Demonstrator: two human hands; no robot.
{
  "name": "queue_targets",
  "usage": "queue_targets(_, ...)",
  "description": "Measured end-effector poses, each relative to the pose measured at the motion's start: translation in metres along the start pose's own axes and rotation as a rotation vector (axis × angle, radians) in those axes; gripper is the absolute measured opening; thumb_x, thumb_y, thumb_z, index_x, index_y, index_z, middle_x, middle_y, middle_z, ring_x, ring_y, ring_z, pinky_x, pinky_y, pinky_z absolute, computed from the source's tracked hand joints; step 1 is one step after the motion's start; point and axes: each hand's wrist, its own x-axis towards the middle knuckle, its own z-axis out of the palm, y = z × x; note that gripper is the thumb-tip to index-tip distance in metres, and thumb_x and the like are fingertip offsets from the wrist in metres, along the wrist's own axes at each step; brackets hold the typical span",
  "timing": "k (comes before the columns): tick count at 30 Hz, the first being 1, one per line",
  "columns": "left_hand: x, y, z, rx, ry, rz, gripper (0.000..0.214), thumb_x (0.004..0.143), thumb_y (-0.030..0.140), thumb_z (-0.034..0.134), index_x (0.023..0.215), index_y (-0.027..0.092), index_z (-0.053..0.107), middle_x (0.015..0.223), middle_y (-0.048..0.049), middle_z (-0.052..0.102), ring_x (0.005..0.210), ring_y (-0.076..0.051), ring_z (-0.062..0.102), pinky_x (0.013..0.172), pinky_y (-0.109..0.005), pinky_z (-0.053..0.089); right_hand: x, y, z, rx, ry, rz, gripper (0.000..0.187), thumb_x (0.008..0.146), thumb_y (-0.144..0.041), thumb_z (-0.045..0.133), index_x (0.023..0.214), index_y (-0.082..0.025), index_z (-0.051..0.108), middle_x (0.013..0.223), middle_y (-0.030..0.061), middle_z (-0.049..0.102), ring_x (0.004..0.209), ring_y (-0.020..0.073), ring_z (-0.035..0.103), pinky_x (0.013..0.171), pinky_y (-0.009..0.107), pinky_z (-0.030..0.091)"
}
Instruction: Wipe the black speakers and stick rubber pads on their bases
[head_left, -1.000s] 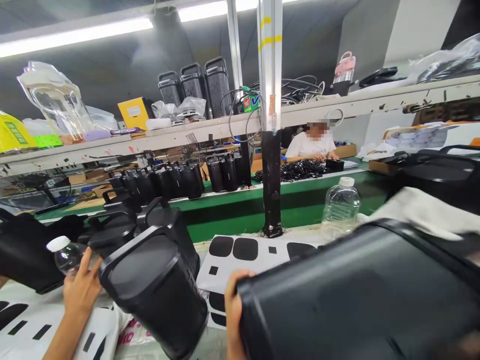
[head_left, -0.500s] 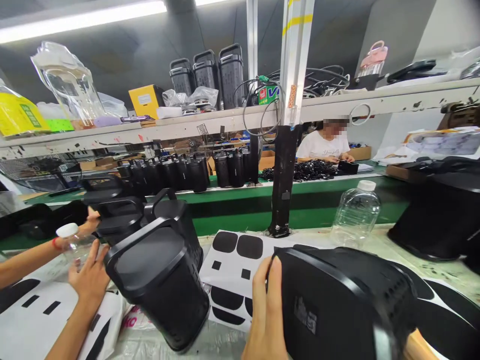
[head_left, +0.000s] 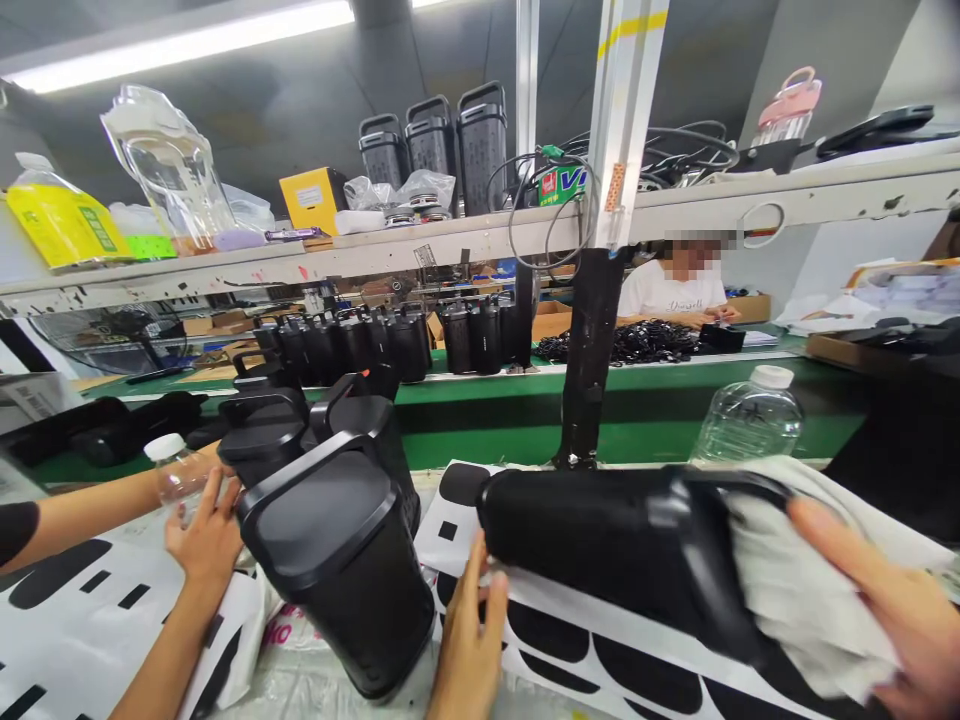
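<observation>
A black speaker with a carrying handle lies on its side in the air before me, slightly blurred. My left hand grips its base end, thumb and fingers at the lower edge. At the handle end, my right hand, smeared by motion, presses a crumpled white cloth against the speaker. Below lie sheets with black die-cut stickers. Just left of my left hand, another black speaker stands upright with its handle on top.
A co-worker's hands reach in at left, near a clear bottle and more speakers. Another clear bottle stands at right. A dark post rises behind, under a loaded shelf. Another person sits beyond the green conveyor.
The held speaker has turned from facing me with its logo to lying sideways. My right hand, mostly hidden before, now shows at right with the white cloth. My left hand has moved left and down.
</observation>
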Motion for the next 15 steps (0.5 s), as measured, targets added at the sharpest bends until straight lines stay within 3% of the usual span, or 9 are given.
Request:
queue_targets(2, -0.01, 0.011, 0.006, 0.024, -0.021, 0.018, 0.051, 0.069, 0.054, 0.062, 0.116, 0.034, 0.07, 0.119, 0.0, 0.072, 0.134, -0.033, 0.051, 0.097, -0.048, 0.057, -0.003, -0.02, 0.039, 0.001, -0.082, -0.047, 0.057, 0.044, -0.071, 0.078, 0.061, -0.027, 0.046, 0.039, -0.0049, 0.036, 0.028, 0.0122, 0.031, 0.023, 0.026, 0.025)
queue_targets(4, -0.044, 0.024, 0.031, 0.044, -0.07, 0.041, 0.034, 0.07, 0.042, 0.068, 0.103, 0.042, 0.074, 0.116, 0.0044, 0.073, 0.129, -0.032, 0.057, 0.089, -0.047, 0.061, 0.008, -0.03, 0.081, -0.066, -0.157, -0.237, 0.057, 0.055, -0.074, 0.072, 0.069, -0.025, 0.045, 0.045, -0.0061, 0.041, 0.032, 0.0118, 0.036, 0.026, 0.025, 0.029)
queue_targets(6, -0.103, 0.036, 0.077, 0.096, -0.217, 0.088, 0.027, 0.069, 0.031, 0.071, 0.092, 0.047, 0.075, 0.112, 0.0072, 0.073, 0.122, -0.034, 0.062, 0.082, -0.05, 0.064, 0.03, -0.029, 0.122, -0.16, -0.199, -0.402, 0.058, 0.065, -0.078, 0.062, 0.07, -0.023, 0.044, 0.051, -0.0052, 0.043, 0.038, 0.0117, 0.042, 0.031, 0.026, 0.036)
queue_targets(8, -0.172, 0.041, 0.135, 0.169, -0.364, 0.147, 0.034, 0.069, 0.025, 0.072, 0.093, 0.049, 0.074, 0.116, 0.0094, 0.071, 0.12, -0.035, 0.062, 0.084, -0.052, 0.063, 0.058, -0.022, 0.16, -0.23, -0.206, -0.481, 0.055, 0.077, -0.076, 0.053, 0.07, -0.021, 0.044, 0.056, -0.0037, 0.046, 0.045, 0.012, 0.047, 0.038, 0.027, 0.043)
queue_targets(11, -0.247, 0.036, 0.201, 0.261, -0.435, 0.212, 0.048, 0.07, 0.017, 0.07, 0.103, 0.052, 0.072, 0.122, 0.0102, 0.069, 0.122, -0.036, 0.061, 0.094, -0.056, 0.059, 0.098, -0.006, 0.209, -0.344, -0.249, -0.574, 0.04, 0.092, -0.055, 0.052, 0.081, -0.016, 0.055, 0.074, 0.0002, 0.057, 0.064, 0.0125, 0.057, 0.057, 0.027, 0.052)
queue_targets(13, -0.263, 0.028, 0.217, 0.275, -0.43, 0.258, 0.054, 0.069, 0.014, 0.07, 0.105, 0.054, 0.07, 0.123, 0.0101, 0.068, 0.121, -0.037, 0.062, 0.093, -0.056, 0.06, 0.116, 0.007, 0.23, -0.435, -0.341, -0.611, 0.028, 0.094, -0.042, 0.058, 0.095, -0.014, 0.061, 0.092, 0.0036, 0.063, 0.079, 0.0133, 0.061, 0.071, 0.03, 0.054)
queue_targets(15, -0.261, 0.023, 0.215, 0.276, -0.423, 0.289, 0.059, 0.068, 0.012, 0.07, 0.106, 0.056, 0.069, 0.122, 0.01, 0.069, 0.119, -0.037, 0.063, 0.09, -0.056, 0.061, 0.125, 0.021, 0.241, -0.505, -0.453, -0.619, 0.027, 0.093, -0.037, 0.06, 0.107, -0.014, 0.062, 0.105, 0.006, 0.064, 0.089, 0.0155, 0.063, 0.078, 0.034, 0.055)
